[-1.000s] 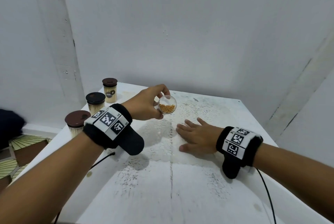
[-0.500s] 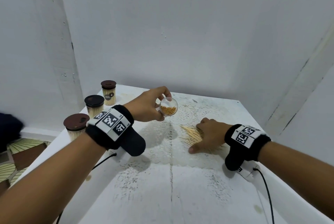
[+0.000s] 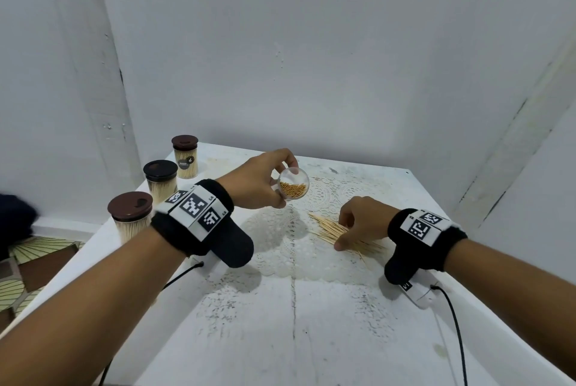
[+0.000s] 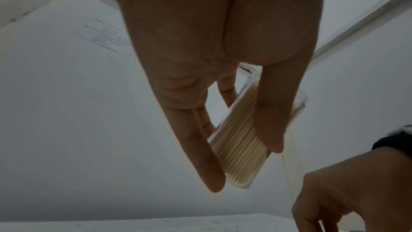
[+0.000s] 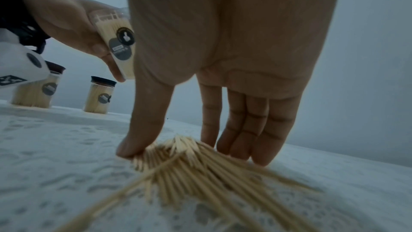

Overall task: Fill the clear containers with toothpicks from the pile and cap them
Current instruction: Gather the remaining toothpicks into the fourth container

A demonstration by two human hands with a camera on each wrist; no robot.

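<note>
Head view: left hand (image 3: 258, 181) gripped a clear container (image 3: 293, 183), uncapped, tilted mouth toward camera, partly filled with toothpicks, held above the bench (image 3: 293, 323). Right hand (image 3: 363, 222) sat on the toothpick pile (image 3: 330, 229), fingers curled down onto it. Three capped containers (image 3: 160, 178) stood in a row at the bench's left edge.

Left wrist view: thumb and fingers (image 4: 200, 147) clamped the container (image 4: 240, 156) from both sides.

Right wrist view: thumb and fingertips (image 5: 245, 144) bracketed the pile (image 5: 189, 165), pinching toothpicks together against the bench.
</note>
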